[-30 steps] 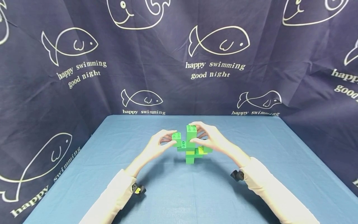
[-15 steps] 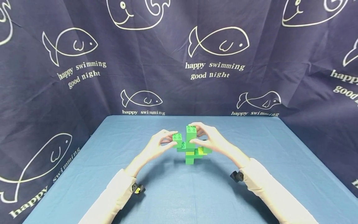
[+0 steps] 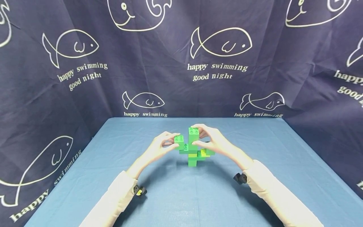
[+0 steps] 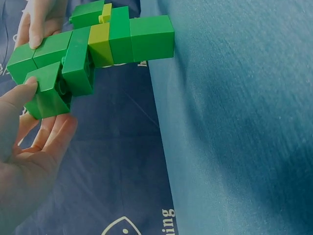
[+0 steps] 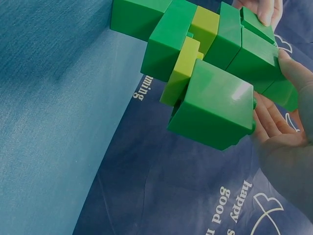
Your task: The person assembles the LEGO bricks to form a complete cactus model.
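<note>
A cactus-like model of green and yellow-green building bricks [image 3: 192, 162] stands upright at mid-table in the head view. My left hand [image 3: 160, 145] pinches a green block [image 4: 48, 90] between thumb and fingers, at the model's left arm brick [image 4: 78, 63]. Part of that block's hollow underside shows beyond the arm brick; whether it is pressed onto the studs I cannot tell. My right hand [image 3: 212, 138] grips the tall green top column [image 3: 194, 136], thumb in front and fingers behind. Lower on the right side, a thin yellow-green brick [image 5: 181, 71] carries another green block [image 5: 215, 105].
A blue cloth covers the table [image 3: 181, 195]. Behind it hangs a dark blue curtain [image 3: 175, 63] with white fish and lettering. Each wrist wears a small black camera [image 3: 240, 178], below pale sleeves.
The green block in my left hand shifts very slightly right, then slightly back left. The model and my right hand stay nearly still.
</note>
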Tool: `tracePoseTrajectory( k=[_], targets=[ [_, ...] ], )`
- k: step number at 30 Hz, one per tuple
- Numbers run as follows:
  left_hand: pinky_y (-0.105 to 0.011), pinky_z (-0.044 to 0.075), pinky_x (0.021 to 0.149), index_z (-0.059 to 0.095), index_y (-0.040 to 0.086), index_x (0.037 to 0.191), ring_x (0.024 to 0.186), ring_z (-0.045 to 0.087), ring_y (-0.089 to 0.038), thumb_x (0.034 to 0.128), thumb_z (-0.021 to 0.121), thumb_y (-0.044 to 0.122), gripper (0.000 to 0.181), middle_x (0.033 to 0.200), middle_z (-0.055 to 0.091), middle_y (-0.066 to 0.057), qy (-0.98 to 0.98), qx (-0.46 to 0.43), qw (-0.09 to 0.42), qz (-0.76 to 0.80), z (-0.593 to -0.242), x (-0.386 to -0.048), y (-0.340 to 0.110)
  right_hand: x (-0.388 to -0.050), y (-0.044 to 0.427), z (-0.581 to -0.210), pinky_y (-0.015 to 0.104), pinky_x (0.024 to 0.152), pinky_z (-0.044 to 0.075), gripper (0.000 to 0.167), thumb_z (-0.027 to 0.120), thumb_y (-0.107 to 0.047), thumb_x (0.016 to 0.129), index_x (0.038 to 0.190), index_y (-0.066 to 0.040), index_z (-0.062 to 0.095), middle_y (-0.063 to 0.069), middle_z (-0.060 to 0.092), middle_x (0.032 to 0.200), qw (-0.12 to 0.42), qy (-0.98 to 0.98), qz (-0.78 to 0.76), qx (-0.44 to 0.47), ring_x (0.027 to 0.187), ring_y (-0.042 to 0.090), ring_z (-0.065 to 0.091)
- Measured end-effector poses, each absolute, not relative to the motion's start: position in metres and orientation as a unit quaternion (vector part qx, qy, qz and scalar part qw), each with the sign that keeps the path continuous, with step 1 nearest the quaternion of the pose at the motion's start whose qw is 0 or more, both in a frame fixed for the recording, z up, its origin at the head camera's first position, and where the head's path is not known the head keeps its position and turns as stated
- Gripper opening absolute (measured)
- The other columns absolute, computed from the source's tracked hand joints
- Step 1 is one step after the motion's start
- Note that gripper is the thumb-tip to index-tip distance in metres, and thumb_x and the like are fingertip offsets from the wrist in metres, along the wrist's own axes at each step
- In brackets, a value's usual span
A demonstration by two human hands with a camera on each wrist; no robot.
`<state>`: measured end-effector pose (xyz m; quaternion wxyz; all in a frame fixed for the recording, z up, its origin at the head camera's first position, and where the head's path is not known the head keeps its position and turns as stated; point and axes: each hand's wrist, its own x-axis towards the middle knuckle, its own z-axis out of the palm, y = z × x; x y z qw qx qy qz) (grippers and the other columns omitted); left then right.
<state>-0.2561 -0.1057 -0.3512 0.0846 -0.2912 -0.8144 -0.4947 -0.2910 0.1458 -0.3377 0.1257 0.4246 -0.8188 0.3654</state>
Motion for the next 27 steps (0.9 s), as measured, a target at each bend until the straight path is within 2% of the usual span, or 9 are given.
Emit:
tracePoseTrajectory(
  k=[8,15,27],
  targets=[
    [-0.03,0.051,0.091,0.057,-0.006,0.122,0.095,0.062,-0.024,0.083,0.068,0.0,0.041,0.101,0.057,-0.017,-0.809,-0.29,0.076,-0.506,-0.351,-0.253,-0.107,-0.291,0.145,-0.339,0.031,0.082,0.054,0.055,0.075,-0.019,0.08,0.128,-0.013,0.049,-0.001,0.065,0.092,0.121,-0.822,0.363,0.423,0.084,0.011,0.065],
    [-0.032,0.049,0.095,0.057,-0.002,0.124,0.101,0.061,-0.031,0.0838,0.068,0.002,0.042,0.108,0.057,-0.018,-0.807,-0.3,0.071,-0.504,-0.37,-0.274,-0.109,-0.292,0.147,-0.337,0.031,0.082,0.054,0.056,0.075,-0.017,0.079,0.128,-0.013,0.049,0.0,0.064,0.094,0.121,-0.823,0.366,0.418,0.084,0.012,0.065],
    [-0.031,0.047,0.097,0.058,0.005,0.126,0.101,0.061,-0.024,0.0844,0.069,0.011,0.043,0.109,0.057,-0.01,-0.804,-0.321,0.069,-0.496,-0.376,-0.278,-0.114,-0.29,0.147,-0.338,0.032,0.083,0.054,0.056,0.074,-0.018,0.081,0.129,-0.013,0.047,-0.001,0.063,0.095,0.116,-0.822,0.364,0.422,0.085,0.012,0.065]
  ],
)
